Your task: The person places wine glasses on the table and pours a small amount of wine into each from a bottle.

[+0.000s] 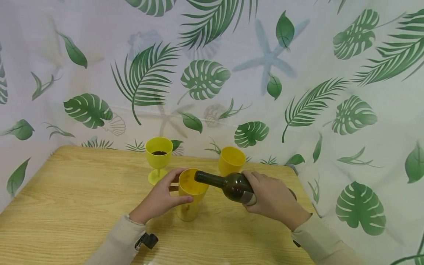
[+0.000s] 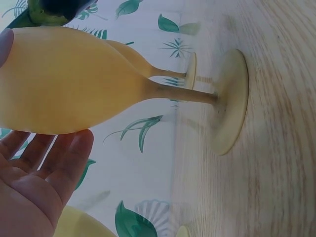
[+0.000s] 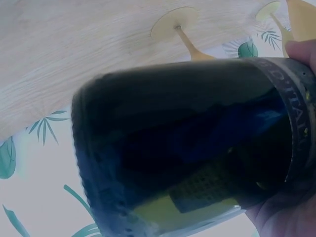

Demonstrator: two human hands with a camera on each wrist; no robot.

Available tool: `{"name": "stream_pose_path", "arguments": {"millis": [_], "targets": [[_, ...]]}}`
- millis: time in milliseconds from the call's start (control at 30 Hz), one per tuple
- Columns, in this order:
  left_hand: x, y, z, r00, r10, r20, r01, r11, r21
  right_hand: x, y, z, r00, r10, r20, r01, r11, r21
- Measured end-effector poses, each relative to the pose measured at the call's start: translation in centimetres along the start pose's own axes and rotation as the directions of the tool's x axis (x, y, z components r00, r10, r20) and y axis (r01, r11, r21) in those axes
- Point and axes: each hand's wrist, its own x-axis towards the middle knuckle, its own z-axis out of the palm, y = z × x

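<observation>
My left hand point(image 1: 160, 202) holds the bowl of a yellow plastic goblet point(image 1: 196, 200), thumb on the near side and fingers on the far side. In the left wrist view, its stem and round foot point(image 2: 232, 101) stand on the table. My right hand point(image 1: 273, 198) grips a dark green wine bottle point(image 1: 233, 187) round its body. The bottle is tipped nearly level, its mouth over the goblet's opening. I cannot make out a stream of liquid. The right wrist view shows the bottle's base end and part of a label point(image 3: 296, 113) close up.
A lime-yellow goblet point(image 1: 153, 161) with dark liquid in it stands behind my left hand. Behind the bottle is another orange-yellow goblet point(image 1: 228, 165). The wooden table point(image 1: 82, 195) meets a leaf-patterned sheet point(image 1: 212, 114) at its back and right edges.
</observation>
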Motion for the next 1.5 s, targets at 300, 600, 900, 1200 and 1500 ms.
{"name": "stream_pose_path", "arguments": {"millis": [300,600,900,1200,1500], "targets": [[0.0,0.3,0.1,1.000,-0.012,-0.003,0.012,1.000,0.005,0.2,0.1,-0.2,1.000,-0.023,0.016,0.024,1.000,-0.019],[-0.1,0.3,0.1,1.000,-0.007,-0.003,0.007,1.000,0.007,0.2,0.0,-0.6,0.999,-0.039,0.029,0.040,0.999,-0.027],[0.0,0.1,0.2,1.000,-0.013,-0.005,0.013,1.000,0.000,0.2,0.2,-0.7,0.998,-0.046,0.049,0.046,0.999,-0.009],[0.0,0.2,0.3,1.000,-0.024,-0.004,0.024,1.000,0.002,0.3,0.4,-0.9,0.998,-0.054,0.045,0.055,0.998,-0.016],[0.0,0.1,0.4,1.000,-0.023,-0.008,0.023,1.000,0.011,0.4,0.3,-1.4,0.996,-0.060,0.059,0.062,0.998,-0.023]]}}
